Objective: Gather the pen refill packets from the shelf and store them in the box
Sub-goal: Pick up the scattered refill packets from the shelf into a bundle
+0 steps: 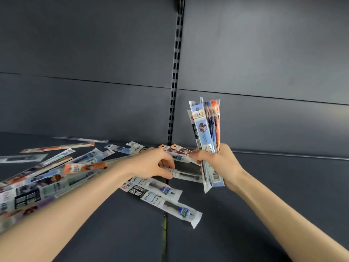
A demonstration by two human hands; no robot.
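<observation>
Several pen refill packets (56,176) lie scattered on the dark grey shelf (273,186), mostly on its left half. My right hand (219,163) holds an upright bundle of packets (205,133), blue, white and orange. My left hand (154,163) reaches over the pile, its fingers pinching a clear packet (187,175) that lies flat just left of the bundle. Two black-and-white packets with blue-tipped refills (166,197) lie in front of my hands. The box is not in view.
The shelf's grey back panel (85,72) rises behind, with a slotted upright rail (176,72) at the middle. A seam (164,233) splits the shelf surface into left and right boards. The right board holds only my right arm.
</observation>
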